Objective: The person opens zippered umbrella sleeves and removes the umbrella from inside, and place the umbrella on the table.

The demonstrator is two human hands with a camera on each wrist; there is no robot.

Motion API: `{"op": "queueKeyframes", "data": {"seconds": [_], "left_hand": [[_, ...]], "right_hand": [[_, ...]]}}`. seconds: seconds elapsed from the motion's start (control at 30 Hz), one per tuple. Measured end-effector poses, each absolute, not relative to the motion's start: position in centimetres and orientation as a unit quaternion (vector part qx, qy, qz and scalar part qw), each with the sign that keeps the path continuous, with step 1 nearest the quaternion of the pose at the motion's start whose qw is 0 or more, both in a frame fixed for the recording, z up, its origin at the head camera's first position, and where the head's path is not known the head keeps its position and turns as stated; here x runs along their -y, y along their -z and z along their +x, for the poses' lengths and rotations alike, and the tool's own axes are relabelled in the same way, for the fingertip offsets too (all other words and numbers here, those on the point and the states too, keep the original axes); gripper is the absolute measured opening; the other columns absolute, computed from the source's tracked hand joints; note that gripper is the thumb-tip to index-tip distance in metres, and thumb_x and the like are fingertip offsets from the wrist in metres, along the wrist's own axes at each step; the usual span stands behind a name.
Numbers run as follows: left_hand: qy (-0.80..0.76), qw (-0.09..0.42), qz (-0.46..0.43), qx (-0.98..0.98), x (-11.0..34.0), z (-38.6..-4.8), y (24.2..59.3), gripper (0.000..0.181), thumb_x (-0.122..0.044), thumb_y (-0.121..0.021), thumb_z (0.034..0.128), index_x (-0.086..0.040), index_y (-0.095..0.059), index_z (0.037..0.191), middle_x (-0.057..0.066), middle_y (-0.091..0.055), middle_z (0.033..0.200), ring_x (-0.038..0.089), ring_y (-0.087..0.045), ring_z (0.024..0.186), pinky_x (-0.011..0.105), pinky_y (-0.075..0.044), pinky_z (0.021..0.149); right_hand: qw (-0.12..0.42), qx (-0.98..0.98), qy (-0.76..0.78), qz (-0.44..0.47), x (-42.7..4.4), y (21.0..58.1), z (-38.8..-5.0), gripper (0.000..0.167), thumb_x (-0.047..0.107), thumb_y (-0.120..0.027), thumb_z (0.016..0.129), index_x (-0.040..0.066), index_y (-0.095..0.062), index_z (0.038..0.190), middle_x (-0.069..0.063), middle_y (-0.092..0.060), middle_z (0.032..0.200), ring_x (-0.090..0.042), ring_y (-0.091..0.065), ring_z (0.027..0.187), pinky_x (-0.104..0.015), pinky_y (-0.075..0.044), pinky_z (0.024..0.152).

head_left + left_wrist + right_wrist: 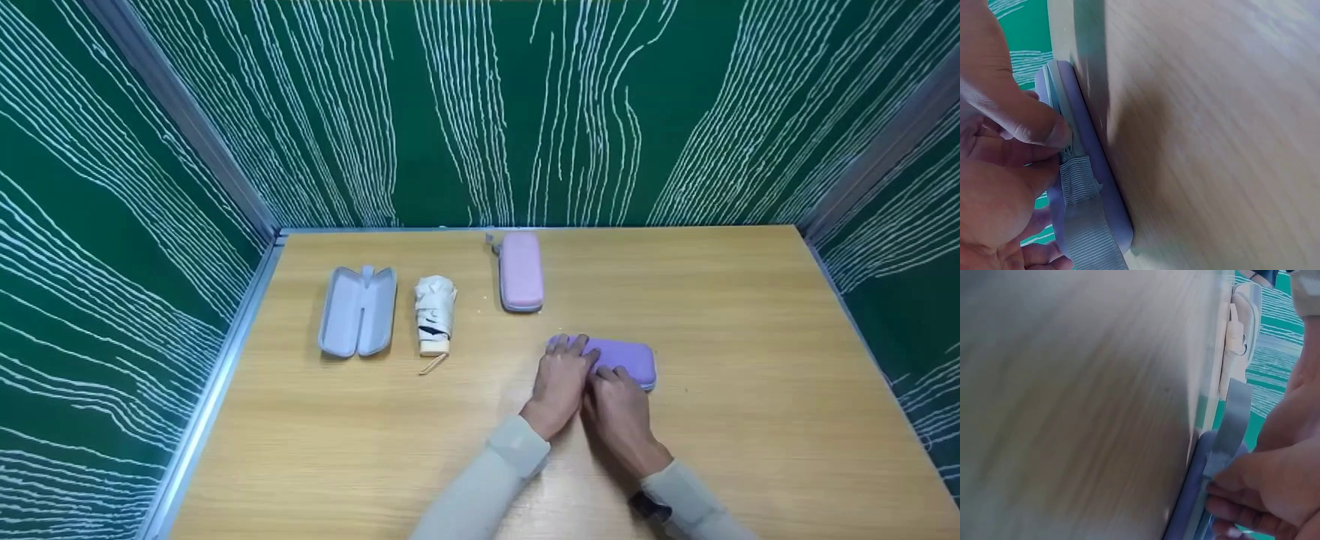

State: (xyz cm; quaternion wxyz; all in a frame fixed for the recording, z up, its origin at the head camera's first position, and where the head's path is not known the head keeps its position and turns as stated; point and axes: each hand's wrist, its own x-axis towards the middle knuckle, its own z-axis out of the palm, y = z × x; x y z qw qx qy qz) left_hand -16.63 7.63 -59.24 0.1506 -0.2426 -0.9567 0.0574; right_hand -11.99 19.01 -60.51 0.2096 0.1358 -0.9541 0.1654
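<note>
Over toward the desk's (750,337) left edge, a pale case (358,311) is lying spread open, with a folded umbrella (435,311) resting just beside it. Next along, a pink case (522,270) is sitting shut, its far end close to the back edge. The left hand (559,379) is grasping the purple case (628,361), fingers reaching over the top and thumb pressing at the seam beside a grey strap (1086,208). The purple case is lying right of the middle, nearer the person than the pink one. The right hand (619,409) is grasping its near side, fingertips pinching by the seam; I can't tell whether a zip pull is among them. To my eye, the person is working at the closure, and the next move is calling for one hand steadying while the other travels along the seam. Rightward, plenty of open wood is stretching to the desk's edge; leftward, the pink case's near end is leaving less room.
</note>
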Motion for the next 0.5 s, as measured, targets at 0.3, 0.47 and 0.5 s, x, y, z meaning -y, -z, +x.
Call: {"op": "queueKeyframes", "data": {"seconds": [0.3,0.47,0.5], "left_hand": [[-0.072,0.179,-0.249,0.949,-7.5,-16.7,59.6,0.032,-0.027,-0.067,0.0959,-0.044,-0.075,0.123,-0.011,-0.066,0.127,0.016,-0.062,0.113,0.027,-0.049,0.101],[-0.058,0.172,-0.25,0.951,-7.4,-16.8,59.6,0.031,-0.029,-0.069,0.0948,-0.043,-0.076,0.122,-0.01,-0.067,0.128,0.016,-0.063,0.115,0.027,-0.049,0.103],[-0.056,0.169,-0.249,0.952,-7.4,-16.8,59.6,0.03,-0.03,-0.07,0.095,-0.042,-0.076,0.122,-0.01,-0.067,0.128,0.016,-0.063,0.115,0.027,-0.049,0.103]], "right_hand": [[0.219,0.928,-0.241,0.183,-24.4,60.5,-12.9,0.026,0.001,-0.087,0.076,-0.003,-0.076,0.098,-0.019,-0.069,0.1,-0.041,-0.066,0.091,-0.055,-0.055,0.082],[0.164,0.936,-0.237,0.204,-27.1,60.3,-13.6,0.063,0.009,-0.092,0.077,-0.004,-0.067,0.134,-0.03,-0.06,0.139,-0.051,-0.058,0.125,-0.066,-0.046,0.105],[0.146,0.938,-0.236,0.206,-27.4,60.3,-13.7,0.067,0.011,-0.092,0.079,-0.003,-0.065,0.139,-0.03,-0.057,0.145,-0.052,-0.055,0.13,-0.067,-0.044,0.108]]}}
